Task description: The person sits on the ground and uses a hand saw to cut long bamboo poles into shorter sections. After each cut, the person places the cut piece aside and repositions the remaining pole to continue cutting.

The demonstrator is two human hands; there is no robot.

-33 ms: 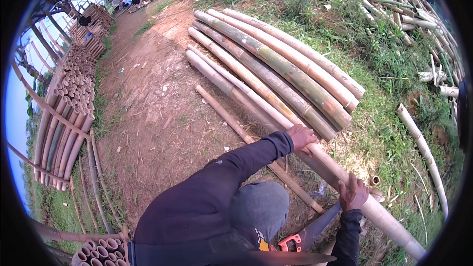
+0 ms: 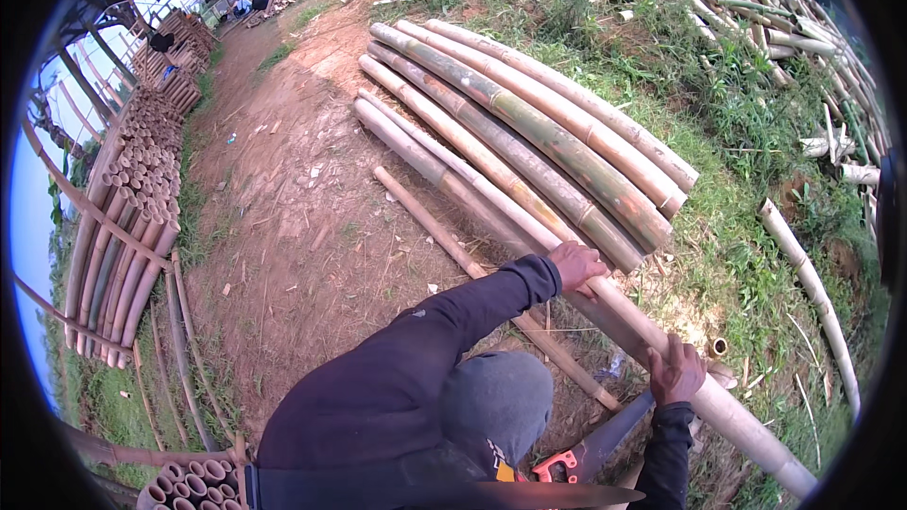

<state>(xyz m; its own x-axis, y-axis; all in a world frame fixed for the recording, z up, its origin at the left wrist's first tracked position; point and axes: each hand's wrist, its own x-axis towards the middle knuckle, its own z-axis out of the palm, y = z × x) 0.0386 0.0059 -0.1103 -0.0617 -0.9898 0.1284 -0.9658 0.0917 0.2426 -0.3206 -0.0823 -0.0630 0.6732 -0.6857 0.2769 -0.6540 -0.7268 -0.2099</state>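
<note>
- Left hand (image 2: pixel 576 264): fingers wrapped over a long pale bamboo pole (image 2: pixel 529 227), gripping it from above; dark sleeve runs back toward the lower edge of the view.
- Right hand (image 2: pixel 676 370): clasped around the same pole, lower down its length, nearer the person; thumb side faces up.
- The gripped pole lies slantwise, running from the upper left by the bare earth down to the lower right, where its cut end (image 2: pixel 789 477) rests on grass. Both hands sit on its near half, apart from each other.
- A hand saw (image 2: pixel 590 449) with an orange and black handle lies on the ground just beneath the right forearm, blade pointing up toward the pole. Cannot tell whether it touches the pole.
- A thinner pole (image 2: pixel 453 246) lies on the dirt beside the gripped one, on the person's left.
- A stack of thicker green-brown bamboo culms (image 2: pixel 548 132) lies side by side just beyond the hands, roughly parallel to the gripped pole.
- A lone pale pole (image 2: pixel 812 293) lies in the grass, well apart to the right.
- Piled cut bamboo (image 2: pixel 132 198), hollow ends showing, lines the far left edge.
- Loose bamboo offcuts (image 2: pixel 756 0) are scattered at upper right.
- A grey hood or cap (image 2: pixel 496 406) shows at the bottom centre.
</note>
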